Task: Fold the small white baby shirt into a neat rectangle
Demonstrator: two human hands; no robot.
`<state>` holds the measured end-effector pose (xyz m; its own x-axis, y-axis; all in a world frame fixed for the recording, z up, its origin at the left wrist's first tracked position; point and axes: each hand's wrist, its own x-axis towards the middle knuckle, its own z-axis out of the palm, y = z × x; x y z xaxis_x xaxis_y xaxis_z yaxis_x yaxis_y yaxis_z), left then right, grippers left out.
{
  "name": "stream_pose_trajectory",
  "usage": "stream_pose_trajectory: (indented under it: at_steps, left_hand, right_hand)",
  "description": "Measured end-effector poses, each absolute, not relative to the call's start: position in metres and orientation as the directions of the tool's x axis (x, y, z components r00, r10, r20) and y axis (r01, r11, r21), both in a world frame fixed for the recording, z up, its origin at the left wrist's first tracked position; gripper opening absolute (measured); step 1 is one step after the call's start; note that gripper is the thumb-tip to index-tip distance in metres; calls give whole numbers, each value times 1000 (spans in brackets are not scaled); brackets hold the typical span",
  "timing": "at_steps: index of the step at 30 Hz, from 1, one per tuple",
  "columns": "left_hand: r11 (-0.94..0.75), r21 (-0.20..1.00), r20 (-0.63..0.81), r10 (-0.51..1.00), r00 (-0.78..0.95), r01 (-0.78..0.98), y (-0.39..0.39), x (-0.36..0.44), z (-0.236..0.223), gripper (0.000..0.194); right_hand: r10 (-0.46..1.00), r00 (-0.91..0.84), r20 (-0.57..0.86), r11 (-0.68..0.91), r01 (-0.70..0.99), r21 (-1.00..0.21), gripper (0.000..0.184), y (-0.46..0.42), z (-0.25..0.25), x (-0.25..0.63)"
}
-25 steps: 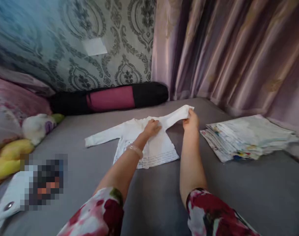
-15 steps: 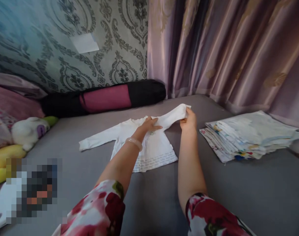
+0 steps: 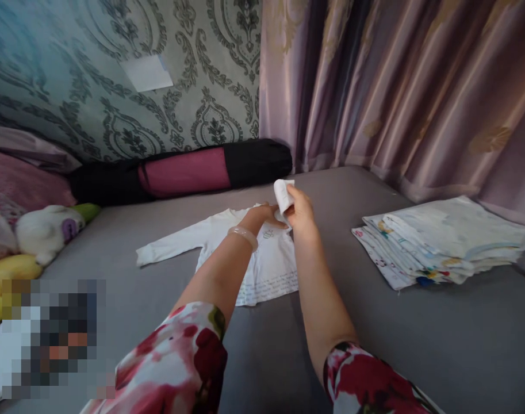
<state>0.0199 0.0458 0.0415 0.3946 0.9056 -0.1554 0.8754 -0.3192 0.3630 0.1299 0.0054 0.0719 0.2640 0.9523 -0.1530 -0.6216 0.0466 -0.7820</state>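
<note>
A small white long-sleeved shirt (image 3: 227, 233) lies spread on the grey bed sheet, with a little print on the chest and lines of lettering along the hem. My left hand (image 3: 268, 215), a pale bangle on its wrist, rests on the shirt's upper chest by the shoulder, thumb apart from the fingers. Pinched in my right hand (image 3: 300, 206) is the cuff end of the right-hand sleeve (image 3: 283, 194), raised and folded back over the shoulder. The other sleeve (image 3: 169, 244) stretches out flat to the left. My forearms cover part of the shirt's body.
A stack of folded cloths (image 3: 443, 236) sits on the bed to the right. Along the wall lies a long black and maroon bag (image 3: 184, 172). Plush toys (image 3: 46, 233) and a partly blurred white object (image 3: 12, 351) are at left. Curtains (image 3: 374, 86) hang behind.
My right hand has moved left, bringing the sleeve from stretched outward to folded in beside my left hand. My left hand stays on the shirt's chest.
</note>
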Motion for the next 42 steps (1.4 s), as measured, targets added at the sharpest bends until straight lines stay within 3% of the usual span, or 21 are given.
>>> stream_pose_trajectory:
  at_steps: [3, 9, 11, 15, 19, 23, 30, 34, 38, 42]
  left_hand:
    - [-349, 342, -266, 855, 446, 873, 50, 18, 37, 95]
    - [-309, 569, -103, 892, 439, 762, 31, -8, 42, 95]
    - [-224, 664, -74, 930, 360, 714, 17, -24, 42, 88]
    - [-37, 865, 9, 998, 59, 501, -18, -57, 34, 56]
    - [74, 973, -53, 994, -100, 219, -50, -79, 19, 53]
    - [18, 986, -4, 996, -85, 164, -67, -83, 12, 63]
    - [4, 941, 24, 997, -79, 339, -66, -79, 23, 79]
    - [-76, 921, 113, 991, -74, 382, -64, -79, 23, 67]
    - [-37, 907, 82, 993, -89, 420, -63, -79, 22, 54]
    - [-12, 854, 89, 988, -124, 521, -60, -80, 18, 52]
  right_hand:
    - [949, 260, -177, 22, -617, -786, 15, 7, 68, 127]
    - [945, 272, -182, 19, -602, -798, 16, 9, 66, 126]
    - [949, 260, -176, 7, -576, -818, 17, 9, 65, 122]
    - [961, 210, -180, -52, -502, -863, 16, 5, 62, 105]
    - [967, 157, -201, -126, -390, -912, 9, -1, 55, 82]
    - [987, 99, -126, -100, -231, -968, 13, -8, 42, 61]
    - [990, -133, 45, 65, 153, -986, 38, -23, 31, 38]
    - [975, -218, 49, 131, 379, -916, 39, -31, 34, 34]
    - [966, -255, 49, 180, 523, -833, 34, -32, 39, 37]
    - [965, -222, 138, 257, 715, -650, 34, -30, 40, 50]
